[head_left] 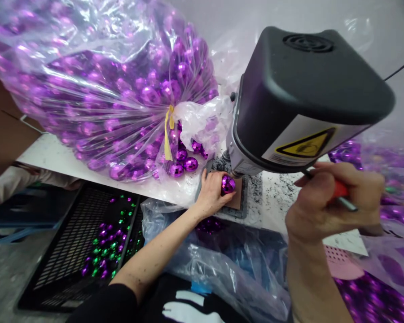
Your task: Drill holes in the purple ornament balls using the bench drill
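My left hand (210, 190) has its fingers closed round a shiny purple faceted ball (228, 184). It keeps the ball low over a brown pad on the base plate (241, 208) of a bench drill press (309, 85). The tool end sits right by the ball; I cannot tell if they touch. At the right, my right hand (333, 202) is wrapped round the drill press lever (341, 190), whose red grip and metal rod end show between the fingers. A few loose purple balls (190, 164) lie just beyond my left hand.
A large transparent bag (104, 85) of purple balls, tied with yellow strip, fills the back left. Below stands a black crate (54, 260) with purple and green balls. Plastic sheeting (215, 269) hangs at the table front. A pink perforated basket (343, 262) is at right. Another person's sleeve (10, 186) shows left.
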A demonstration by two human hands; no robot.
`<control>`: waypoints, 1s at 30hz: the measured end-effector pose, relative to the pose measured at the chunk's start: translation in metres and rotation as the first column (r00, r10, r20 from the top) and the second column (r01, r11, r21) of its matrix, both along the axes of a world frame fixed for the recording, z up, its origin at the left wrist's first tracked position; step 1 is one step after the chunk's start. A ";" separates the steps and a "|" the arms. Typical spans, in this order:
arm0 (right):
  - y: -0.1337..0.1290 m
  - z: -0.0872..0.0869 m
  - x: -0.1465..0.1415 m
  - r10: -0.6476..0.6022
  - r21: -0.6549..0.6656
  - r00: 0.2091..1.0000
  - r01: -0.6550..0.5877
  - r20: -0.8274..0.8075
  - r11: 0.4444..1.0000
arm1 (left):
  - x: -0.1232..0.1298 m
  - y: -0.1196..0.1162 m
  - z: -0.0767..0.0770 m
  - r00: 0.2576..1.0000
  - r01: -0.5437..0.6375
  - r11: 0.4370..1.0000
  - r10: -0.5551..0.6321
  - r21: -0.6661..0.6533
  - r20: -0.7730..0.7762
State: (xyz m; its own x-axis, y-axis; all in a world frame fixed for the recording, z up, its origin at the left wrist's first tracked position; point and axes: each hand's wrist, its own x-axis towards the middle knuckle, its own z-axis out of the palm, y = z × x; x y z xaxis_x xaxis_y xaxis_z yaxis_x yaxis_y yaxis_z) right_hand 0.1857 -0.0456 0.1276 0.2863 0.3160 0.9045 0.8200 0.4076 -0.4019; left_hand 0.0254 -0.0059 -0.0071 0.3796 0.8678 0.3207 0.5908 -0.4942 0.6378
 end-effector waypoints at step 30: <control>0.001 -0.048 -0.020 -0.017 0.110 0.994 0.029 -0.109 0.994 | 0.001 -0.003 0.003 1.000 -0.013 1.000 0.013 0.001 0.005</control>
State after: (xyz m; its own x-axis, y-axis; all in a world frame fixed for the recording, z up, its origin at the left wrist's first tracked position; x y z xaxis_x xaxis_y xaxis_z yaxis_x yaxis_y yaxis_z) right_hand 0.1653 -0.0446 0.0800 0.3899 0.2077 0.8971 0.7841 0.4360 -0.4418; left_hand 0.0267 -0.0093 -0.0037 0.3666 0.8722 0.3238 0.5937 -0.4872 0.6404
